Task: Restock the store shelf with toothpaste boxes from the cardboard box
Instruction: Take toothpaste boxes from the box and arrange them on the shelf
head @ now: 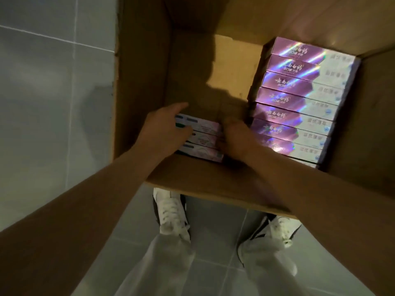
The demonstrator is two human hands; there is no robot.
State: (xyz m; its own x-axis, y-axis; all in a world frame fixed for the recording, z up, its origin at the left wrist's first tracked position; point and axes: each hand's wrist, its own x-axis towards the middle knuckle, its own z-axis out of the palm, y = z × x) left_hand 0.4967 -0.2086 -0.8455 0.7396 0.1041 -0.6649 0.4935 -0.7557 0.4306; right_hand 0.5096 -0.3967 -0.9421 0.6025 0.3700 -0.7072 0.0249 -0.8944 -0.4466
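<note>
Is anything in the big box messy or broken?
Nothing looks broken. The row of purple toothpaste boxes lies neat in the cardboard box. Left hand and right hand grip a small stack.

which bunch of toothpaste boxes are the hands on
The small group of three toothpaste boxes at the carton's near edge, held between left hand and right hand; the long row lies untouched.

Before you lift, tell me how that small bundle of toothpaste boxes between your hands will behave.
The bundle looks like three loose boxes, so they may slide apart unless the left hand and right hand squeeze both ends. Glossy faces look slippery. Probably light and stiff.
</note>
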